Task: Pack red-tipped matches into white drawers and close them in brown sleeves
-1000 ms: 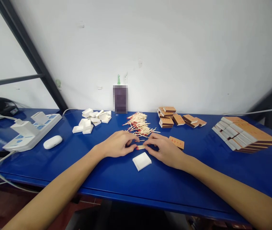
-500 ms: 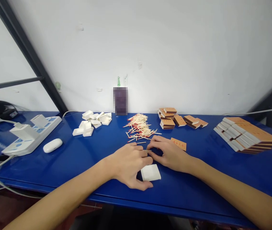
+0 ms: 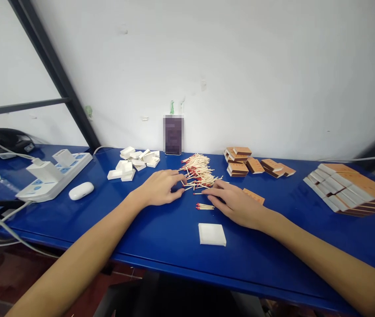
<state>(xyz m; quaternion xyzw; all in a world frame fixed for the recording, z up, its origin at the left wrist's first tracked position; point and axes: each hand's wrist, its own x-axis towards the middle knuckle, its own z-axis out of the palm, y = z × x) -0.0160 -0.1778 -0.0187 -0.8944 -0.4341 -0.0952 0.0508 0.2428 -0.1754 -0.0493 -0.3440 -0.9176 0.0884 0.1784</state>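
My left hand (image 3: 163, 188) is at the left edge of a loose pile of red-tipped matches (image 3: 199, 169). Its thumb and fingers are apart, with stray match ends between them. At the front right of the pile, my right hand (image 3: 232, 200) has its fingertips closed at the end of a single match (image 3: 197, 193). A small bunch of matches (image 3: 204, 206) lies just below these fingertips, heads to the left. Nearer me, a white matchbox tray (image 3: 212, 234) lies untouched by either hand. An orange matchbox sleeve (image 3: 254, 196) is partly hidden behind my right hand.
White trays (image 3: 134, 163) lie heaped at the back left, orange matchboxes (image 3: 238, 158) at the back right. A large matchbox stack (image 3: 349, 189) stands far right. On the left are a power strip (image 3: 53, 176) with plugs and a white earbud case (image 3: 81, 191).
Both hands have moved from the tray and small bunch towards the pile, the left one up and to the left. The small bunch now lies released, and the tray is uncovered. The view has shifted slightly.
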